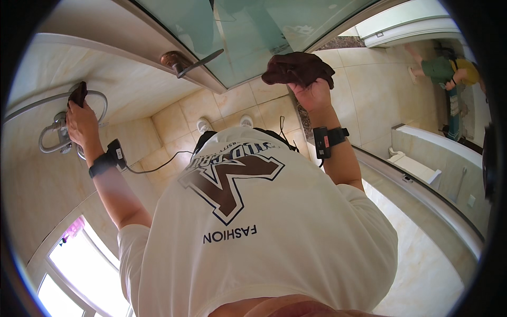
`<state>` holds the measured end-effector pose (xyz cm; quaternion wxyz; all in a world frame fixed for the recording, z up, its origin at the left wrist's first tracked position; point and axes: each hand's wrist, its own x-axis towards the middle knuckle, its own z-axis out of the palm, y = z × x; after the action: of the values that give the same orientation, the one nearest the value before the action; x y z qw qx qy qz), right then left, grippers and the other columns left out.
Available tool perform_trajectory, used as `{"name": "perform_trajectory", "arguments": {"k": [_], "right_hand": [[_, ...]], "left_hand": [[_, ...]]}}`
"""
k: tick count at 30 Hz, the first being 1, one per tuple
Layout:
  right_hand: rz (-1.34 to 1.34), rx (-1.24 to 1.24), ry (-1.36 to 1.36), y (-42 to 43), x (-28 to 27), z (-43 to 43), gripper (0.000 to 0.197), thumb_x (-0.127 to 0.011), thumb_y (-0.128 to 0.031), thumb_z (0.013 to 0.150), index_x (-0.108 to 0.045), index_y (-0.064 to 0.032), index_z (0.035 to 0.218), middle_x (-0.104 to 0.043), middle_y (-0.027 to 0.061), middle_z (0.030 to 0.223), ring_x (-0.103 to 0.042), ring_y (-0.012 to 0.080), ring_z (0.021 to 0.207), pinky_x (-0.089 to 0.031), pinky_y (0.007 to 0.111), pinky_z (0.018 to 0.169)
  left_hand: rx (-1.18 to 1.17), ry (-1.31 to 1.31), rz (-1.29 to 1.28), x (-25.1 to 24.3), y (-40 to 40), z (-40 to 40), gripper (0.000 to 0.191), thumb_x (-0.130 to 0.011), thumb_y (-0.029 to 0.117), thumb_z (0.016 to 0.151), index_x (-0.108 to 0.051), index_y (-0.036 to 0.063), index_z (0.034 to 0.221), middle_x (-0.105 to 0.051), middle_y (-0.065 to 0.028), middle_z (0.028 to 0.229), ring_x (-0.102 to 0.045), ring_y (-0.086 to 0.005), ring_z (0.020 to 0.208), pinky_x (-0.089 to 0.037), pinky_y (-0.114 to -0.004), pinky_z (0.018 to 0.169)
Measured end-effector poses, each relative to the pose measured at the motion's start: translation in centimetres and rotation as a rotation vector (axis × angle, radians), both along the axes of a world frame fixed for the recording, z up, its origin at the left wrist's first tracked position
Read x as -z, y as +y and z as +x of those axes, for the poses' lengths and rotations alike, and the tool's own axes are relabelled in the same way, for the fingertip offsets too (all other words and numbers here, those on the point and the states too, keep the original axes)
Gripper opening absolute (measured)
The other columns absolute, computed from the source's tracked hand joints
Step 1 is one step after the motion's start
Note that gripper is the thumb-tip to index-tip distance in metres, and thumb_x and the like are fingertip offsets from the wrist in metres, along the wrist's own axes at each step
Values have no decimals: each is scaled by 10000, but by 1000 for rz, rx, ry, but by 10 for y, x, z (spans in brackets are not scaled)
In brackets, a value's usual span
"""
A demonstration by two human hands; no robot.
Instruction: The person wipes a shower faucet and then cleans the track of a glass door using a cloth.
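Note:
My left hand holds a dark brown cloth up against the tiled wall. The cloth is beside the looping metal shower hose, and the chrome shower mixer is just left of my fingers. Raised on the other side, my right hand grips a larger, bunched dark brown cloth. That cloth overlaps the lower edge of a framed glass door panel in the view; whether it touches the glass I cannot tell.
A metal lever handle juts from the door frame. Each wrist wears a strapped device, and a cable runs from the left one. Another person is at the far right. A window is at lower left, and a metal rail crosses the right.

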<state>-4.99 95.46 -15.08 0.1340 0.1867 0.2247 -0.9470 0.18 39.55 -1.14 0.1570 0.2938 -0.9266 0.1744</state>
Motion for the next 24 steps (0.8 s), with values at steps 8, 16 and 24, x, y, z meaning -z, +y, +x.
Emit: {"name": "perform_trajectory", "arguments": {"k": [8,16,24], "right_hand": [[71,-102,234,5,2,8,361,-510,-121,955,-515,17,1289,-594,175,1296,-595,298,1174,-473,421,1007],[51,-73,208,10,-20,15,464,-440,-319,1019,-476,-38,1386,-551,148,1373,-551,280,1236,-463,423,1024],[179,-242,217,12,-31,16,357,-404,-155,951,-551,26,1223,-635,150,1169,-636,262,1042,-515,375,902]], "left_hand": [[6,-31,25,-6,7,3,444,-507,370,992,-525,66,1316,-603,-125,1311,-561,-309,1221,-482,-434,976],[46,12,-28,2,-5,1,456,-518,362,988,-519,61,1331,-601,-122,1318,-563,-305,1222,-484,-424,979],[21,10,-32,4,-8,2,463,-520,362,988,-515,63,1342,-598,-120,1324,-560,-298,1231,-486,-420,981]]}}
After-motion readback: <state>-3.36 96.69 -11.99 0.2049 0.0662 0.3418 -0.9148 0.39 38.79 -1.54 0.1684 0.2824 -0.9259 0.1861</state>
